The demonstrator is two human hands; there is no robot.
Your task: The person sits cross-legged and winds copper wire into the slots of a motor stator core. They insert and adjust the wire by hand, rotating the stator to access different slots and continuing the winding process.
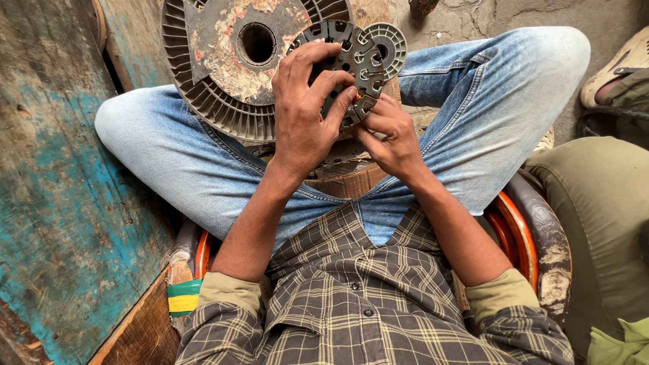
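My left hand (305, 111) grips a dark round slotted metal core (355, 57), fingers spread over its face. At the core's lower right edge my right hand (392, 138) pinches something small and orange, mostly hidden by the fingertips. Both hands hover over my lap between my blue-jeaned knees. Behind the core lies a large rusty finned round housing (216, 74) with a hole in its middle.
A small grey ribbed disc (387, 42) sits just right of the core. A worn blue-painted wooden board (61, 203) runs along the left. I sit on an orange-rimmed seat (524, 236). Another person's olive-clad leg (602, 203) and sandalled foot (618, 67) are at right.
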